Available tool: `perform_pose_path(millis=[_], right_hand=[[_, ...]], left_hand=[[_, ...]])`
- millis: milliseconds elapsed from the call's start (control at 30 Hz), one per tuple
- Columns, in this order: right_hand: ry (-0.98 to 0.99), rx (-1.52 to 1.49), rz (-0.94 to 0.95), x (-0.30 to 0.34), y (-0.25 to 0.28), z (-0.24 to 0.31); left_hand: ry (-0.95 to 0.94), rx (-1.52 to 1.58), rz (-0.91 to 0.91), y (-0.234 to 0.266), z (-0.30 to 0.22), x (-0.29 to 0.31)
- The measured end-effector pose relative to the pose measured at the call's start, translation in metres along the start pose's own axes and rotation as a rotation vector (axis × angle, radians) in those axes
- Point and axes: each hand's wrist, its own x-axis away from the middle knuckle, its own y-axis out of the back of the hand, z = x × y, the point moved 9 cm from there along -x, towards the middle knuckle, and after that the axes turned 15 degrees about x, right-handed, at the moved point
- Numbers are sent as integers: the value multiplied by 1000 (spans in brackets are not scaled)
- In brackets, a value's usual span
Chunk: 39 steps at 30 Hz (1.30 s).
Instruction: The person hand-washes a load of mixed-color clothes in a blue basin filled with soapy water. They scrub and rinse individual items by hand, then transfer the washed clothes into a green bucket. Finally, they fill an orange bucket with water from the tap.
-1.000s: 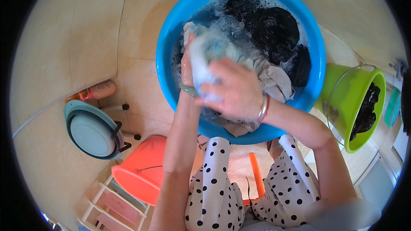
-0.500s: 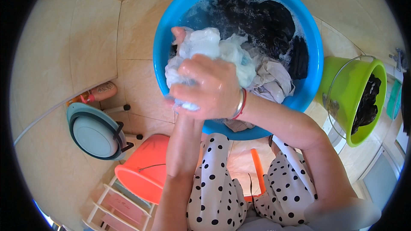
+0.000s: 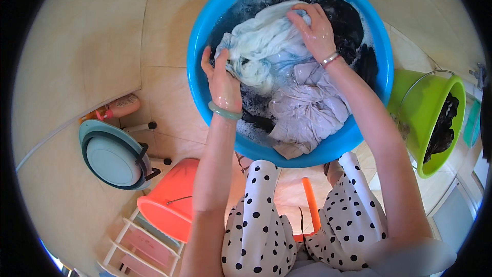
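Note:
A pale white-blue wet cloth [image 3: 266, 36] lies spread and crumpled over the soapy water in a large blue basin [image 3: 197, 79]. My left hand [image 3: 224, 87], with a green bangle at the wrist, is at the cloth's left edge. Its visible fingers are apart, and the rest are hidden. My right hand [image 3: 316, 33] is at the cloth's upper right, thumb and fingers curled over its edge. Nearer me in the basin is a bunched light-grey garment [image 3: 312, 107]. Dark clothes [image 3: 341, 20] soak at the back and right under suds.
To the right stands a green bucket [image 3: 410, 100] with dark cloth inside. On the left are an orange-red bucket [image 3: 169, 205], grey-blue collapsible basins [image 3: 113, 159], a pinkish bottle [image 3: 124, 106] and a white rack [image 3: 123, 236]. My knees, in dotted trousers [image 3: 256, 215], are close to the basin.
Both hands were together, squeezing the bunched white cloth above the basin's left side. Now they are apart, the right further right and back, and the cloth is lowered and spread out.

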Motion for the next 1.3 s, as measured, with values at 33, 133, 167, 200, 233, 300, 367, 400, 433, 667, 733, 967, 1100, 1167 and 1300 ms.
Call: perform_pose_path(millis=[33, 133, 167, 200, 233, 300, 367, 400, 433, 667, 733, 967, 1100, 1167, 1300], right_hand=[[38, -30, 11, 6, 6, 9], [306, 192, 212, 40, -20, 34], [293, 185, 342, 47, -37, 34], [234, 173, 401, 46, -51, 27], [175, 162, 460, 45, -71, 16], [53, 204, 377, 45, -91, -5], [-110, 0, 427, 35, -100, -18], [-201, -99, 450, 36, -101, -28], [-111, -227, 193, 34, -71, -8], [395, -231, 121, 59, 70, 147], [545, -187, 29, 70, 99, 168], [471, -135, -340, 54, 143, 192], [484, -262, -494, 46, 143, 191], [474, -342, -513, 43, 140, 182], [410, -461, -462, 35, 116, 152]], left_hand=[[-52, -126, 46, 7, -4, -1], [-274, -748, 236, 2, -3, 0], [-301, -944, 321, 1, 1, 3], [-330, -1135, 416, -3, 9, 4], [-301, -1121, 407, 7, 17, -4], [11, -737, 325, 24, 51, -19], [160, -412, 229, 23, 67, -19], [216, -244, 187, 15, 73, -18], [260, -85, 128, 12, 72, -19], [617, 209, 336, -54, 44, -1], [674, 337, 250, -85, 38, 17], [667, 384, 389, -120, 29, 18], [576, 333, 389, -114, 22, 19], [499, 286, 355, -106, 22, 17], [286, 146, 291, -70, 27, 5]])
